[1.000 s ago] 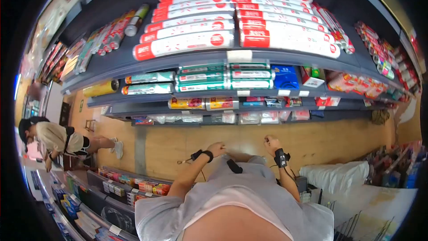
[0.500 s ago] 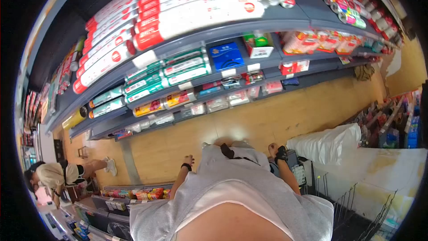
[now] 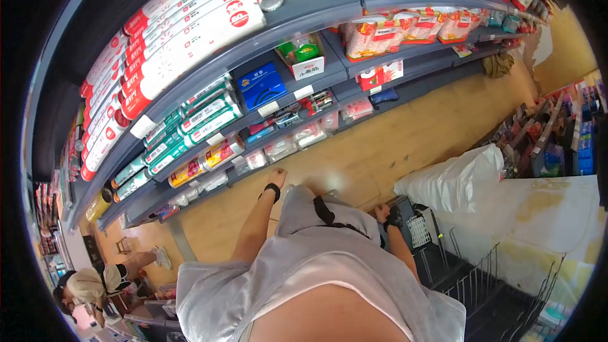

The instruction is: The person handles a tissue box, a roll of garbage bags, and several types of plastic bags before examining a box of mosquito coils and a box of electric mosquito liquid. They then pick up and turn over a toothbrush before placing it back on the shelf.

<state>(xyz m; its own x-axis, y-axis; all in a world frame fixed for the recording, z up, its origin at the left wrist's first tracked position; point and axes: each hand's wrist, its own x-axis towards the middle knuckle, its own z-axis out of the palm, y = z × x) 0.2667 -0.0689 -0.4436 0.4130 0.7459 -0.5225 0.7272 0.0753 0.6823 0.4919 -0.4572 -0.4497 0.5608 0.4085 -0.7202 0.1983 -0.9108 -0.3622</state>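
Observation:
My left hand, with a dark band at the wrist, is out ahead of my body above the floor, near the bagged goods on the lowest shelf. Nothing shows in its loosely bent fingers. By my right hip hangs my right hand, also wearing a dark wristband; its fingers are loosely bent and I see nothing in them. It is close to a dark box-like unit and a large white plastic sack. Neither hand touches the shelf goods.
Long shelving carries red-and-white rolls, green-wrapped rolls, a blue box and red-and-white packs. Wire racks stand at right. Another person is at lower left. Wooden-looking floor runs along the shelving.
My left hand has swung forward and upward in view toward the shelving. The view has turned, so the shelf goods sit further left. My right hand stays by my hip.

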